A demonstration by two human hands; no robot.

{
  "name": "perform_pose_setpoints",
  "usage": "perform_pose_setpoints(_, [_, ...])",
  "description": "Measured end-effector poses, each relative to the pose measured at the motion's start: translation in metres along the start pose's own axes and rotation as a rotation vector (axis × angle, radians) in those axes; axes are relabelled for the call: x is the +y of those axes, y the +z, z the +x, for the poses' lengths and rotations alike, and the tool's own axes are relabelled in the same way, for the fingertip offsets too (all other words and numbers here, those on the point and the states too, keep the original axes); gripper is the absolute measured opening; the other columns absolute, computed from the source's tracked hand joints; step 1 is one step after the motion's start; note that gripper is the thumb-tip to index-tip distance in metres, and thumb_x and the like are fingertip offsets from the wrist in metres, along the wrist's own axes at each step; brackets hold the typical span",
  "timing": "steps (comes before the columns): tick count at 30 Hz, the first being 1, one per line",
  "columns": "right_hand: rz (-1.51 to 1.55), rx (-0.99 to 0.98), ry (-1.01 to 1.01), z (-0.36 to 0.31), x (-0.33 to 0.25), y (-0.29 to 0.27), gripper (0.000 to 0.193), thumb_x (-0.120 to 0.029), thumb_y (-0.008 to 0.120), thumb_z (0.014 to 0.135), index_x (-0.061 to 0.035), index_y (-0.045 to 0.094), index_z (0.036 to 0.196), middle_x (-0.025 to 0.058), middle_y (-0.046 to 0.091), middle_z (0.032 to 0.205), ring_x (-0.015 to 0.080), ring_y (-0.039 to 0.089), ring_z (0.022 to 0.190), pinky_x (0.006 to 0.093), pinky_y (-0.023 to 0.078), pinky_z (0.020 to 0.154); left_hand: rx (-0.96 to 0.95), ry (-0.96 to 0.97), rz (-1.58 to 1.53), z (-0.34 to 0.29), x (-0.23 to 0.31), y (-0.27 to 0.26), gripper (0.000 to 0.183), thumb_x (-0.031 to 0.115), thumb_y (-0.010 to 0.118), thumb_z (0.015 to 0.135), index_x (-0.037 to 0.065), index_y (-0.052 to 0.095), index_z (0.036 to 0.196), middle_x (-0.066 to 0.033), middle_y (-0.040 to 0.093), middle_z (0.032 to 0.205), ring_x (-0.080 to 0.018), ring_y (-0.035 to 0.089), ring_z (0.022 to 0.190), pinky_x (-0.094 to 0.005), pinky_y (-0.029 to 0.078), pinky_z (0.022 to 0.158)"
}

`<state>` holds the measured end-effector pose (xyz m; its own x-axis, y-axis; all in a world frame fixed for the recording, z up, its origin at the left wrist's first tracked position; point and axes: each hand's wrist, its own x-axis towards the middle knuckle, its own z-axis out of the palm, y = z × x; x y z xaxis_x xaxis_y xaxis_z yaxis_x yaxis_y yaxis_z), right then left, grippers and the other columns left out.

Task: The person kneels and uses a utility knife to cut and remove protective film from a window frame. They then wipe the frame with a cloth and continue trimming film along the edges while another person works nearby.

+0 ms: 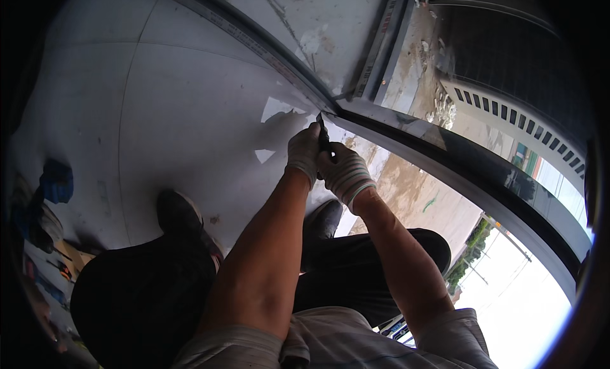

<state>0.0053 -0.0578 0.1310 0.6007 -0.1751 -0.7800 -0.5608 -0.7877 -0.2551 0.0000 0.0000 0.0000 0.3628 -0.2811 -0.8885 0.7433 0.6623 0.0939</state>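
My left hand [304, 150], in a pale knit work glove, is closed round the upper part of a slim black hand tool [324, 139]. Lower on the same tool, my right hand [347, 171] grips it, gloved in pale knit with thin stripes at the cuff. A narrow dark tip points away from me and meets the corner where the dark metal frame [273, 59] joins another frame bar [438, 147]. Whether that tip is a blade or a driver I cannot tell. Torn white patches [277, 110] show on the grey sheet floor [184, 115] beside the corner.
My shoes [180, 213] stand on the sheet, knees bent. Blue items and several tools [57, 181] lie at the far left. Beyond the frame, a slotted pale strip [518, 121] and debris [445, 108] show. Open outdoors with greenery [469, 258] lies to the right.
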Motion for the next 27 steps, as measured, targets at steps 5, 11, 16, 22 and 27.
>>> perform_pose_setpoints(5, [-0.03, 0.011, -0.029, -0.003, -0.009, -0.004, 0.037, -0.032, 0.05, 0.091, 0.0008, 0.064, 0.104, 0.027, 0.067, 0.088, 0.0424, 0.066, 0.087, 0.0459, 0.051, 0.079, 0.017, 0.035, 0.055, 0.003, 0.001, 0.001, 0.042, 0.04, 0.051, 0.093, 0.002, 0.065, 0.084, -0.0092, 0.061, 0.078, -0.0211, 0.055, 0.07, -0.0404, 0.047, 0.068])
perform_pose_setpoints(11, [-0.01, 0.032, -0.066, 0.005, 0.0, -0.005, 0.033, -0.029, 0.054, 0.093, 0.0003, 0.064, 0.102, 0.0047, 0.063, 0.068, 0.0105, 0.055, 0.055, 0.0277, 0.046, 0.053, 0.038, 0.003, 0.083, 0.004, 0.008, 0.004, 0.024, 0.031, 0.065, 0.089, 0.007, 0.067, 0.083, -0.0007, 0.058, 0.076, -0.0139, 0.052, 0.068, -0.0319, 0.045, 0.062])
perform_pose_setpoints(16, [0.019, 0.041, -0.072, 0.011, 0.009, -0.002, 0.032, -0.03, 0.054, 0.093, -0.0003, 0.064, 0.101, 0.0042, 0.063, 0.068, 0.01, 0.054, 0.053, 0.0269, 0.045, 0.052, 0.044, 0.0, 0.072, 0.001, 0.012, 0.008, 0.026, 0.032, 0.065, 0.089, 0.007, 0.066, 0.081, -0.0006, 0.056, 0.075, -0.0142, 0.05, 0.067, -0.033, 0.044, 0.062])
perform_pose_setpoints(22, [0.024, 0.041, -0.086, 0.013, 0.012, -0.002, 0.031, -0.029, 0.054, 0.094, -0.0007, 0.064, 0.101, 0.0035, 0.062, 0.067, 0.0089, 0.053, 0.052, 0.0257, 0.044, 0.05, 0.064, 0.012, 0.095, 0.001, 0.012, 0.009, 0.028, 0.033, 0.066, 0.088, 0.007, 0.065, 0.079, -0.0009, 0.055, 0.074, -0.0146, 0.049, 0.066, -0.0335, 0.044, 0.061])
perform_pose_setpoints(27, [0.048, 0.028, -0.085, 0.012, 0.011, -0.002, 0.03, -0.029, 0.054, 0.095, -0.0015, 0.064, 0.101, 0.0024, 0.061, 0.066, 0.008, 0.052, 0.051, 0.0248, 0.043, 0.049, 0.081, 0.028, 0.153, 0.008, 0.01, 0.007, 0.029, 0.034, 0.067, 0.086, 0.006, 0.064, 0.077, -0.0016, 0.055, 0.073, -0.0154, 0.049, 0.065, -0.0344, 0.043, 0.06])
